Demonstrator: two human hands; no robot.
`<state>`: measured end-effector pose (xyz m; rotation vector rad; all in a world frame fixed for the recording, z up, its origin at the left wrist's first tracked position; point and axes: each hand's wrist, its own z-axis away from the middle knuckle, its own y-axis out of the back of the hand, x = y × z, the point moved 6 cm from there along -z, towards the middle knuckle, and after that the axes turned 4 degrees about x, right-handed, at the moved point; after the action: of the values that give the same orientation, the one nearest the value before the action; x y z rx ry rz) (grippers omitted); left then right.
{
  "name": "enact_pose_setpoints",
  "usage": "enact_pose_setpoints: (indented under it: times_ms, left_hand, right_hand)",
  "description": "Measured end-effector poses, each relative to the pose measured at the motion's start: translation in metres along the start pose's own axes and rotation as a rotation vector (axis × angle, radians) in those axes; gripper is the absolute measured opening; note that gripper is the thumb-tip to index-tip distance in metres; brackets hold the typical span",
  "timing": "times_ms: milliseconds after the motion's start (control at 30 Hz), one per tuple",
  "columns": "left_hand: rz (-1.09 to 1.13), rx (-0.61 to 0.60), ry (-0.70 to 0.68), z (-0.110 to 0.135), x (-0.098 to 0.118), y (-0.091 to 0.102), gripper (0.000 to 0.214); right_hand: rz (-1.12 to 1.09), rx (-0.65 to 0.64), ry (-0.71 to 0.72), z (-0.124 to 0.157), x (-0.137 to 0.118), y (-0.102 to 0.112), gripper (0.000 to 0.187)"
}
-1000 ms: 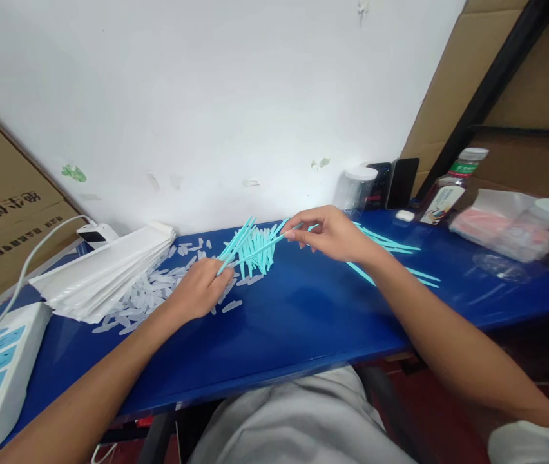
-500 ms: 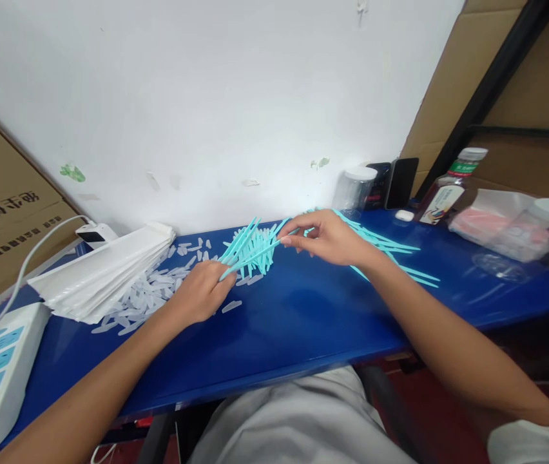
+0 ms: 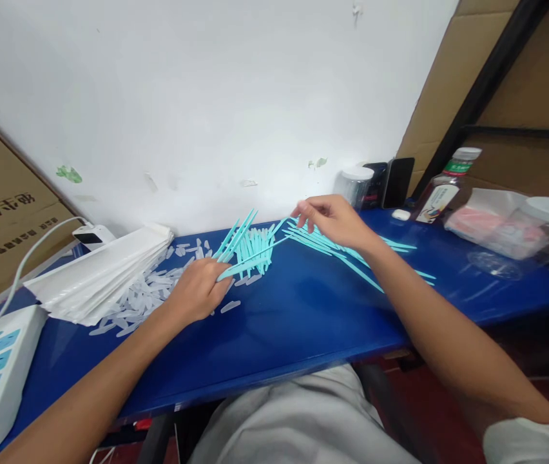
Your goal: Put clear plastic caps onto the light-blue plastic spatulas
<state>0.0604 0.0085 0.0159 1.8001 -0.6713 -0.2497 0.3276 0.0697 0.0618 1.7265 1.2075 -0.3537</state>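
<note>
My left hand (image 3: 202, 289) is closed around several thin, pointed turquoise plastic sticks (image 3: 237, 237). Their tips fan out up and to the right, and one long stick reaches toward the right. Just beyond lies a heap of turquoise sticks (image 3: 256, 250) on top of small translucent pieces. My right hand (image 3: 335, 220) hovers with bent, parted fingers over a second, looser pile of turquoise sticks (image 3: 310, 240); nothing shows in its grasp, though its thumb is partly hidden. Beside my left hand, many small translucent white plastic slips (image 3: 151, 296) are spread out.
White plastic bags (image 3: 105, 270) lie stacked at left, near a power strip (image 3: 1, 367) and a small white device (image 3: 93, 236). A clear jar (image 3: 356, 188), phones (image 3: 400, 183), a bottle (image 3: 443, 190) and a pink-filled bag (image 3: 484, 222) stand at right on the blue table (image 3: 294, 328).
My right hand has let go of the stick end near my left hand and moved right and up, over the right pile. My left hand keeps its bundle nearly in place.
</note>
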Motion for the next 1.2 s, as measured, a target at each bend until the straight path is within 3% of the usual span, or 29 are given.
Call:
enact_pose_setpoints:
  times_ms: [100,233,333,533,667,800,900,1033,1200]
  left_hand:
    - [-0.051,-0.015,0.000,0.000,-0.003,0.001,0.031]
    - [-0.194,-0.047,-0.033,0.000,-0.003,0.000,0.025]
    - [-0.281,-0.049,-0.060,0.001,0.000,0.000,0.027]
    - [-0.333,0.004,-0.253,0.005,0.018,-0.004,0.024]
    - [-0.196,0.095,-0.442,0.012,0.033,-0.008,0.022]
    - [0.081,0.184,-0.553,0.019,0.043,-0.007,0.024]
    - [0.345,0.157,-0.513,0.019,0.044,-0.006,0.026]
    - [0.668,0.126,-0.333,0.015,0.034,-0.004,0.030]
    - [0.849,0.156,-0.093,0.010,0.016,0.005,0.028]
  right_hand:
    - [0.368,0.054,-0.104,-0.006,0.032,0.013,0.044]
    - [0.697,-0.282,-0.241,-0.003,0.072,-0.002,0.029]
    - [0.722,-0.475,-0.313,0.003,0.087,-0.012,0.031]
    - [0.680,-0.607,-0.314,0.007,0.092,-0.022,0.037]
    - [0.658,-0.631,-0.315,0.008,0.092,-0.024,0.041]
    - [0.642,-0.620,-0.304,0.008,0.090,-0.024,0.036]
    - [0.631,-0.652,-0.282,0.009,0.088,-0.026,0.042]
    - [0.636,-0.675,-0.270,0.011,0.086,-0.028,0.040]
    - [0.621,-0.616,-0.239,0.010,0.075,-0.025,0.029]
